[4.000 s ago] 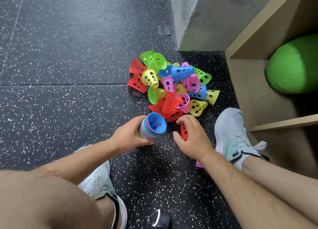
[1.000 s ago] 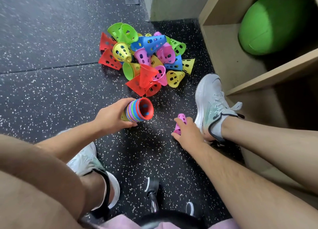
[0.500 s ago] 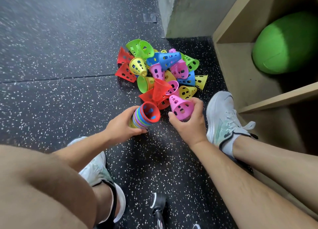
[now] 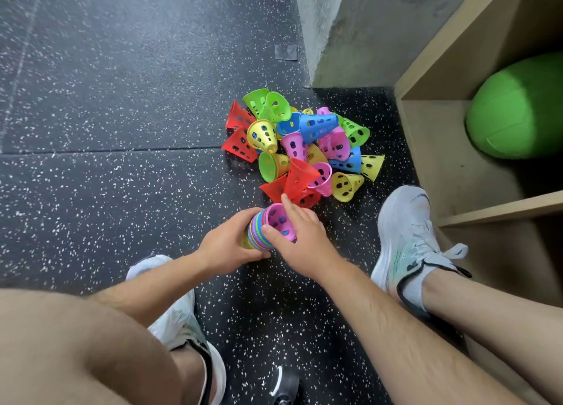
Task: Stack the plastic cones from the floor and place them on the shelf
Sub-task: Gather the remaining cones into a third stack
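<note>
A loose pile of perforated plastic cones (image 4: 300, 147) in red, yellow, green, blue and pink lies on the black speckled floor. Just in front of it my left hand (image 4: 227, 244) grips a nested stack of cones (image 4: 257, 232) lying on its side, its open end facing the pile. A pink cone (image 4: 280, 221) sits in the mouth of the stack. My right hand (image 4: 300, 240) holds that pink cone, thumb on its near rim and index finger along its far rim. The wooden shelf (image 4: 438, 148) stands to the right.
A big green ball (image 4: 518, 109) fills the shelf's compartment. My right shoe (image 4: 408, 234) rests beside the shelf's front edge, my left shoe (image 4: 173, 310) below my left arm. A grey concrete wall corner (image 4: 329, 39) rises behind the pile.
My right hand picked a pink cone up beside my right shoe, carried it left and set it into the mouth of the stack. A red cone was the stack's top before.
</note>
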A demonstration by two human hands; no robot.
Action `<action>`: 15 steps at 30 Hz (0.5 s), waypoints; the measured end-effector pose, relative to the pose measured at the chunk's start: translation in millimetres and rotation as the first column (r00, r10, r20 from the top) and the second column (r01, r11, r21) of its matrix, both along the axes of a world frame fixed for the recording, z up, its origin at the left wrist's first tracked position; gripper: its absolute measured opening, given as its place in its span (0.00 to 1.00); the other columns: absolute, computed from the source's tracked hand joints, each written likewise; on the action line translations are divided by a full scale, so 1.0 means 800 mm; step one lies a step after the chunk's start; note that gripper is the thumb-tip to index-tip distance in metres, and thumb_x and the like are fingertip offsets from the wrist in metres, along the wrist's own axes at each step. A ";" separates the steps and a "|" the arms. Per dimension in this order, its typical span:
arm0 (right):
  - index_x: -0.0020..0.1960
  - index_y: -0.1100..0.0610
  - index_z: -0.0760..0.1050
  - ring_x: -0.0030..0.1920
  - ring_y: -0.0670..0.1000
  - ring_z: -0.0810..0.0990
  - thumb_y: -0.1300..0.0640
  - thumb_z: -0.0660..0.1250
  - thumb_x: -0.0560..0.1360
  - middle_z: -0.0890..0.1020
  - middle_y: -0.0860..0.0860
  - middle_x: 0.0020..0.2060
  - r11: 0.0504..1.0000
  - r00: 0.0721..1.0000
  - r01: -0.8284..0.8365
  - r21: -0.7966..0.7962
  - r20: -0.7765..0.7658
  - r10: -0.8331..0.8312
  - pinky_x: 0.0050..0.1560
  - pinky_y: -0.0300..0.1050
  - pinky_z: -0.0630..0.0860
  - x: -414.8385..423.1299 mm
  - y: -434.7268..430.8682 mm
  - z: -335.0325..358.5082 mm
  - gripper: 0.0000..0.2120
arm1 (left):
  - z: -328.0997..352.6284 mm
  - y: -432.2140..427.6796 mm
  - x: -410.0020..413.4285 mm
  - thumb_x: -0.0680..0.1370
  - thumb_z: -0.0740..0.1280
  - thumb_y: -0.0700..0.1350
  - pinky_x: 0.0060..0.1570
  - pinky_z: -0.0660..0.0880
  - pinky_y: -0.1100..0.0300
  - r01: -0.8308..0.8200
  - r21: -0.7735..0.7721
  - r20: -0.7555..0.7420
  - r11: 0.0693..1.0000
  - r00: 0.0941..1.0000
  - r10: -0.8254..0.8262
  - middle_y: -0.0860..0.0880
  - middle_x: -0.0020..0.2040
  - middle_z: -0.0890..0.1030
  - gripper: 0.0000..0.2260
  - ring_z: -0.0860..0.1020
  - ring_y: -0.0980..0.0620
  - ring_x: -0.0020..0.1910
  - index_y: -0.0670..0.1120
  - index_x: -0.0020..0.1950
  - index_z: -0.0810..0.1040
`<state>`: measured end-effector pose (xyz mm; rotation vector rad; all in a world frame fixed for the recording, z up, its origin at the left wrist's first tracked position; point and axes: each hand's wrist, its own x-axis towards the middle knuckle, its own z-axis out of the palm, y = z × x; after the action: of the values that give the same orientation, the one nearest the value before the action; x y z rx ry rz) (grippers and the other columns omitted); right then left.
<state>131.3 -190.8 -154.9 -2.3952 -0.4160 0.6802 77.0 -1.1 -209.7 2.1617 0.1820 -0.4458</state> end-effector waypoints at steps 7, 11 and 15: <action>0.75 0.52 0.68 0.72 0.47 0.65 0.30 0.60 0.73 0.71 0.45 0.71 0.996 0.977 0.026 0.084 0.211 -0.044 0.74 0.49 0.62 0.027 0.013 0.000 0.38 | -0.002 0.008 0.008 0.62 0.79 0.62 0.66 0.75 0.49 -0.068 -0.104 -0.032 0.992 0.997 0.065 0.66 0.63 0.79 0.39 0.78 0.62 0.62 0.66 0.71 0.70; 0.67 0.53 0.74 0.65 0.52 0.69 0.43 0.67 0.76 0.74 0.50 0.63 0.956 0.876 0.237 0.171 0.388 -0.286 0.69 0.52 0.68 0.058 0.016 0.000 0.23 | 0.000 0.017 0.018 0.61 0.79 0.63 0.66 0.75 0.50 -0.112 -0.098 -0.034 0.989 0.993 0.109 0.66 0.62 0.79 0.38 0.78 0.63 0.61 0.65 0.69 0.71; 0.65 0.53 0.73 0.66 0.54 0.68 0.47 0.71 0.74 0.70 0.52 0.64 0.929 0.835 0.343 0.138 0.408 -0.369 0.69 0.54 0.68 0.089 0.017 0.000 0.22 | 0.004 0.026 0.031 0.64 0.81 0.58 0.65 0.76 0.51 -0.164 -0.088 -0.016 0.983 0.986 0.163 0.67 0.60 0.79 0.35 0.78 0.65 0.59 0.65 0.68 0.73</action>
<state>202.5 -177.3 -154.8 -2.4626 -0.1478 -0.0344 102.0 19.6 -206.4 2.0393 0.3358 -0.3619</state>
